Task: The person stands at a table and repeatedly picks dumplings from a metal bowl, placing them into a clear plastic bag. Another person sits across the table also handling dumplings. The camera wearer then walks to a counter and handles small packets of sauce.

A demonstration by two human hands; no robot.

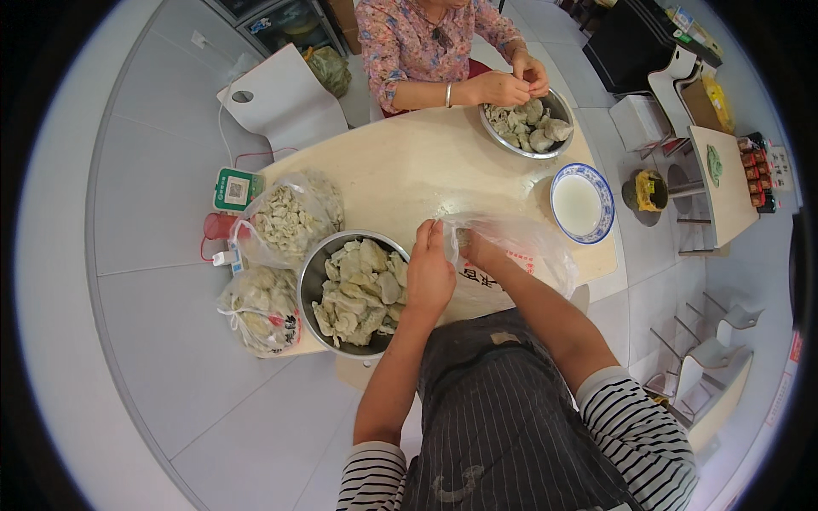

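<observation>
A clear plastic bag (545, 247) with red and black print lies at the near table edge. My left hand (431, 271) is closed, its fingertips pinching the bag's rim at the left. My right hand (479, 249) reaches into the bag's mouth, and film and shadow hide its fingers. Left of my left hand stands a steel bowl (308, 285) heaped with pale grey-green, mushroom-like pieces (362, 294). A tied clear bag (294, 217) of smaller pale pieces sits behind that bowl. Another knotted bag (260, 311) of similar pieces rests at the table's left edge.
Across the table (400, 162), a person's hands (520, 83) work over a second steel bowl (550, 153) of similar pieces. A blue-and-white bowl (582, 204) of whitish liquid stands at the right. A green-framed code stand (236, 189) and a red cup (220, 226) are at the left edge.
</observation>
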